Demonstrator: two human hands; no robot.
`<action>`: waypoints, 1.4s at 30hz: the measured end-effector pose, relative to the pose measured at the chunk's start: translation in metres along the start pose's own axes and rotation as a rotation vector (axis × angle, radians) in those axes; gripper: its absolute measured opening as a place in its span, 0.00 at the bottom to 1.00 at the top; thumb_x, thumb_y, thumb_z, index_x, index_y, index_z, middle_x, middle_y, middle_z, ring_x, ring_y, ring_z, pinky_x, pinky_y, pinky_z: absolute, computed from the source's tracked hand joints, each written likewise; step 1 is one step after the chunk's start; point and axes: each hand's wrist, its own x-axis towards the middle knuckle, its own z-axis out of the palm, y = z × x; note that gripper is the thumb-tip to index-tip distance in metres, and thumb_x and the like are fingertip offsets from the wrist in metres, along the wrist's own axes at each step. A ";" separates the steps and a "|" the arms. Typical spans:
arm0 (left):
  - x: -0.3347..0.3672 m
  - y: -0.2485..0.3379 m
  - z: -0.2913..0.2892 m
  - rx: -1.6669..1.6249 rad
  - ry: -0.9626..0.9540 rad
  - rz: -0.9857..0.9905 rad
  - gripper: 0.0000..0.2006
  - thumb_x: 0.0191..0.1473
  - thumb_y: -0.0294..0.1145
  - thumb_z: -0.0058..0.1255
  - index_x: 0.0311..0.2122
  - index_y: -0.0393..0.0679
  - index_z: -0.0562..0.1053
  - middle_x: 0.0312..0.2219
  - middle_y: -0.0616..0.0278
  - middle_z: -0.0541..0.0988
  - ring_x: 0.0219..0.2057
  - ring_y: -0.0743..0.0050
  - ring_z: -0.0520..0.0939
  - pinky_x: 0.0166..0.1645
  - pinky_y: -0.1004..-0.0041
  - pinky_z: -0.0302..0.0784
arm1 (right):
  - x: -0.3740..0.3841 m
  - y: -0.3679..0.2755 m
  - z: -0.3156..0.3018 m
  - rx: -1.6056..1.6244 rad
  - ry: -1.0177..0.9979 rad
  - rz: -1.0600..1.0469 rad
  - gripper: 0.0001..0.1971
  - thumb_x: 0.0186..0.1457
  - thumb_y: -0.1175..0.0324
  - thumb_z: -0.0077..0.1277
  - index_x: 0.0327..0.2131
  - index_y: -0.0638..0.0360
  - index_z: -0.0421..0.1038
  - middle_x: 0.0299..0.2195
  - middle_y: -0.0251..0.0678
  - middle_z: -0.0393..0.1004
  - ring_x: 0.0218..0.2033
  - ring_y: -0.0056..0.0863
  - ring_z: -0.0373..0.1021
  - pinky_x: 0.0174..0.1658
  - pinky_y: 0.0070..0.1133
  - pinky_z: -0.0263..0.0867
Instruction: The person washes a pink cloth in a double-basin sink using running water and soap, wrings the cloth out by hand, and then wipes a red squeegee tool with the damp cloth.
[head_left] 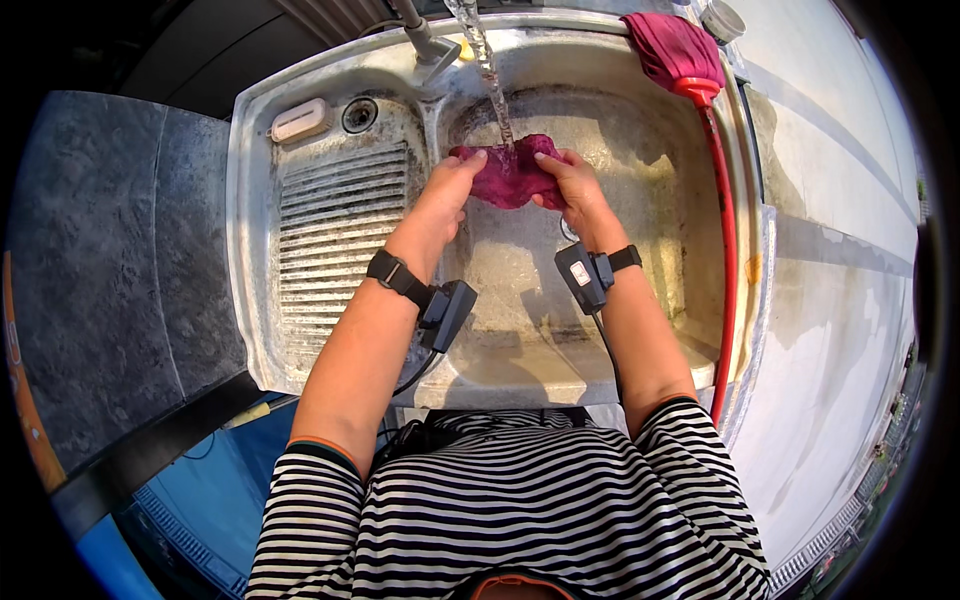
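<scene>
A wet magenta cloth (510, 181) is stretched between my two hands over the right basin of the sink (500, 335). My left hand (445, 195) grips its left end, thumb on top. Its right end is pinched in my right hand (575, 188), thumb also on top. A stream of water (490, 75) runs down onto the middle of the cloth from above. The tap (425, 45) stands at the sink's back edge, between the two basins. Each of my wrists wears a black strap with a small dark box.
Left of the basin is a ridged washboard (345, 240), with a pale soap box (300, 121) and a drain (359, 115) behind it. A mop with a magenta head (675, 50) and red handle (722, 250) leans along the right rim. A dark countertop (110, 260) adjoins the left side.
</scene>
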 end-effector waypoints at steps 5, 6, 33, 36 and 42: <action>0.009 -0.024 0.018 -0.369 -0.098 -0.274 0.41 0.54 0.62 0.40 0.63 0.45 0.46 0.62 0.40 0.32 0.63 0.37 0.39 0.53 0.37 0.59 | -0.017 -0.006 0.024 -0.587 -0.021 -0.303 0.13 0.39 0.66 0.62 0.24 0.62 0.68 0.20 0.33 0.72 0.20 0.20 0.69 0.22 0.21 0.64; 0.008 -0.022 0.028 -0.403 0.037 -0.330 0.36 0.53 0.64 0.39 0.58 0.45 0.58 0.59 0.42 0.52 0.59 0.42 0.56 0.49 0.40 0.66 | -0.026 -0.006 0.031 -0.614 -0.026 -0.329 0.14 0.39 0.65 0.62 0.25 0.62 0.68 0.19 0.35 0.72 0.20 0.22 0.69 0.24 0.23 0.65; 0.011 -0.003 0.022 -0.212 0.255 0.524 0.19 0.42 0.14 0.49 0.42 0.41 0.68 0.33 0.61 0.74 0.33 0.74 0.76 0.38 0.75 0.72 | -0.048 -0.014 -0.014 -1.123 -0.267 -0.703 0.09 0.41 0.72 0.55 0.30 0.59 0.69 0.28 0.42 0.73 0.35 0.43 0.70 0.38 0.31 0.66; 0.002 0.001 0.025 -0.297 0.044 0.397 0.28 0.39 0.12 0.45 0.50 0.44 0.65 0.40 0.58 0.73 0.37 0.70 0.76 0.41 0.73 0.73 | -0.040 -0.020 -0.004 -1.027 0.014 -1.049 0.19 0.39 0.77 0.52 0.40 0.58 0.69 0.34 0.45 0.72 0.40 0.44 0.69 0.43 0.31 0.65; 0.023 -0.012 0.019 0.305 0.207 0.693 0.29 0.37 0.18 0.48 0.51 0.48 0.65 0.40 0.54 0.75 0.40 0.60 0.77 0.44 0.70 0.72 | -0.031 -0.031 0.020 -1.032 -0.104 -0.625 0.19 0.42 0.78 0.47 0.42 0.60 0.70 0.34 0.46 0.74 0.37 0.45 0.70 0.43 0.31 0.66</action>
